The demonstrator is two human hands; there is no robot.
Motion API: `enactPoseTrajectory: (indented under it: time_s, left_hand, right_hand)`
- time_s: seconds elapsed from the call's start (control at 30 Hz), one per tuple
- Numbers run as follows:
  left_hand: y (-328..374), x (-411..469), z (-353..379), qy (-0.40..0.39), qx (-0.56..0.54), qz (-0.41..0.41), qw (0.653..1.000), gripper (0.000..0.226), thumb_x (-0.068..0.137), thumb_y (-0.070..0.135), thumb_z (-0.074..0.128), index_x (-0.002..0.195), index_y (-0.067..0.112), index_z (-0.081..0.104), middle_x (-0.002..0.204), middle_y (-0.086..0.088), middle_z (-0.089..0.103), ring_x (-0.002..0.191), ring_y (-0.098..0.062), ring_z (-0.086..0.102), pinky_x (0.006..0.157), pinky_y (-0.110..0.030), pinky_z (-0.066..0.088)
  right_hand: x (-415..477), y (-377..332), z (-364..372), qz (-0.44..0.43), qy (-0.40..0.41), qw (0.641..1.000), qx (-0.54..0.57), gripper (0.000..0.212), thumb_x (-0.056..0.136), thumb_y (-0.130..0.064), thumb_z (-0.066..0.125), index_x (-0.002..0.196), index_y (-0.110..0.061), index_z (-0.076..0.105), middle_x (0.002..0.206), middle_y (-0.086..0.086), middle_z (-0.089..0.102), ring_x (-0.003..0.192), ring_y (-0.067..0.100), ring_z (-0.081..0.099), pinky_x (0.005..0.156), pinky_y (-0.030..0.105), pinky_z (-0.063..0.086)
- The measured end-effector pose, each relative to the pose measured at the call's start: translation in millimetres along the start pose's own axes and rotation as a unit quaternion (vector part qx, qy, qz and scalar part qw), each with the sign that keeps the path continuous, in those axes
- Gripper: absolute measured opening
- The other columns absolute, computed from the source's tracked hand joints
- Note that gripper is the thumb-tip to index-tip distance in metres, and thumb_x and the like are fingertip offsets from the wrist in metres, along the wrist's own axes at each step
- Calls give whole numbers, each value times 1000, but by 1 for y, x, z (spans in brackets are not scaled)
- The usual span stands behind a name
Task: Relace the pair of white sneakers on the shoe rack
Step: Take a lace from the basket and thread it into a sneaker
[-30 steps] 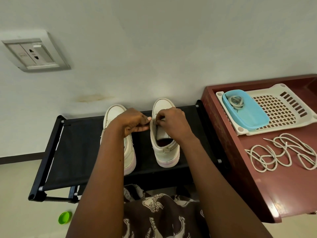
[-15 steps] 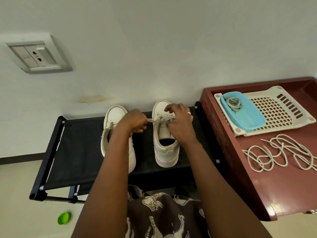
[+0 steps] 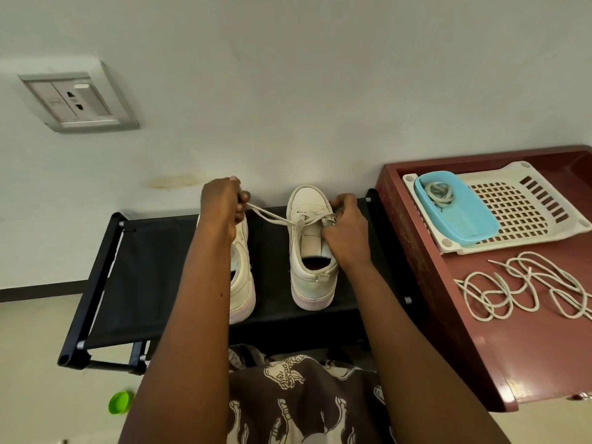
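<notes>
My left hand pinches the lace, taut toward ten o'clock from the right sneaker on the rack. My right hand pinches it at the eyelets. I should pull evenly and hold the sneaker steady.

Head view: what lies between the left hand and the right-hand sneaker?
A lace, stretched from the left hand to the sneaker, over the black rack; head view.

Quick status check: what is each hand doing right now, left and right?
Left hand: closed, pinching the lace, which is stretched taut.
Right hand: closed, pinching the same lace at the sneaker.
</notes>
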State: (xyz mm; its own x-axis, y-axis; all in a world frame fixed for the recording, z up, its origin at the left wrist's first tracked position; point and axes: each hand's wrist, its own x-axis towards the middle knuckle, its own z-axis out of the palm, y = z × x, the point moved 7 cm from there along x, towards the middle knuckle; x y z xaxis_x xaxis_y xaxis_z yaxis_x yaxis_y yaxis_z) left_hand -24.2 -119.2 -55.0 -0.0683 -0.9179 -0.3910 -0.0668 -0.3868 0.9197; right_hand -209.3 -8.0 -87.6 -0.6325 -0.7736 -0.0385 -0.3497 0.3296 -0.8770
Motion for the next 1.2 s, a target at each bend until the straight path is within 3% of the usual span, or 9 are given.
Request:
enactPoseTrajectory:
  time_s: [0.07,0.13,0.2,0.33,0.43,0.63,0.93,1.1,1.2]
  left_hand:
    - [12,6,-18,83,21,73,994,16,94,12,41,95,9,58,67,-3,53,42,-8,44,39,-19,32]
    - [30,2,-41,185,91,156,966,24,94,16,44,111,7,59,92,-10,65,77,-23,63,62,-26,43]
    - [43,-4,-46,225,232,198,925,29,97,15,40,118,5,58,114,-12,63,108,-27,56,77,-20,33]
    - [32,-2,-4,46,366,223,903,49,94,15,51,141,11,40,137,-15,45,127,-25,43,100,-23,29]
    - [16,-9,29,-93,424,234,870,65,86,14,64,144,21,36,150,-6,31,126,-24,45,104,-26,29]
    - [-8,-23,59,-221,488,194,822,28,78,15,75,106,16,72,103,-4,71,91,-9,59,77,-17,36]
    - [19,-11,19,-76,430,204,876,8,72,11,69,73,19,72,82,0,70,69,-11,54,61,-22,41]
    - [35,-6,-22,118,371,200,899,15,78,13,59,86,6,70,83,-5,63,76,-21,51,66,-28,37]
    - [33,-5,-26,157,355,177,904,19,78,11,56,90,4,69,86,-8,62,80,-26,52,66,-27,34]
  right_hand:
    - [1,2,0,9,2,1000,3,40,78,6,59,104,-19,41,104,1,52,92,14,52,58,11,35]
    - [1,4,1,14,3,1000,4,40,78,5,59,103,-19,40,104,2,53,92,16,54,59,14,38]
    - [1,4,1,19,1,1000,-1,40,79,5,59,106,-18,40,106,3,53,92,16,53,63,19,40]
    - [1,5,0,34,1,999,-6,43,77,5,57,112,-14,40,109,5,53,93,18,53,70,28,41]
    - [0,7,0,39,2,999,-8,42,78,3,59,112,-14,39,111,7,55,96,20,55,71,29,43]
    - [1,8,-1,47,7,999,-9,43,80,1,61,111,-15,37,112,8,55,97,21,56,69,27,44]
    - [1,9,-2,60,12,998,-19,41,82,-4,60,115,-11,37,106,7,52,89,18,51,55,22,35]
    - [0,9,-1,66,8,997,-24,39,83,-8,62,110,-13,34,102,4,49,88,17,50,51,18,33]
    - [0,10,1,68,0,997,-25,38,83,-8,62,104,-17,32,104,5,50,91,18,52,52,18,35]
